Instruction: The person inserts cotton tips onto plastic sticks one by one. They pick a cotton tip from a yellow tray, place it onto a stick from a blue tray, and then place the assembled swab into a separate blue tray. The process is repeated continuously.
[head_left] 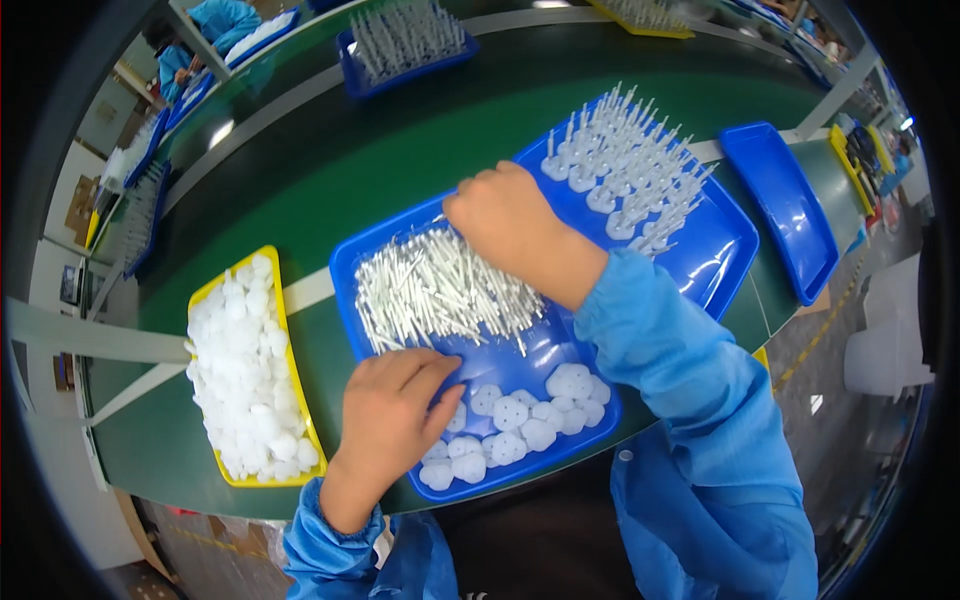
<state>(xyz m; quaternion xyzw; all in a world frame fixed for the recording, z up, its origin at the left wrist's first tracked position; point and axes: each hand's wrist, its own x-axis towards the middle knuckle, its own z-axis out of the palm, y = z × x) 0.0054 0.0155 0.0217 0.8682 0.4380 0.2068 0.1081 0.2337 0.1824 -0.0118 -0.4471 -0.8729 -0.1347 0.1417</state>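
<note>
My left hand (pixel 392 415) is over the left edge of a blue tray (pixel 478 368), fingers bent, thumb and forefinger apart, with nothing visible between them. White round plastic discs (pixel 508 414) with small holes lie beside it in the tray's near part. Thin whitish rods (pixel 430 290) are heaped in the far part. My right hand (pixel 508 218) is closed above the rods at the tray's far edge; its fingertips are hidden, so what it holds cannot be made out. Just beyond it, a second blue tray (pixel 715 265) bears rows of discs with upright rods (pixel 625 165).
A yellow tray (pixel 300 410) heaped with white round pieces (pixel 245 370) stands on the left of the green table (pixel 270 200). Another blue tray (pixel 785 205) lies at the right. Farther off are a blue tray of upright rods (pixel 408 45) and a person in blue (pixel 175 70).
</note>
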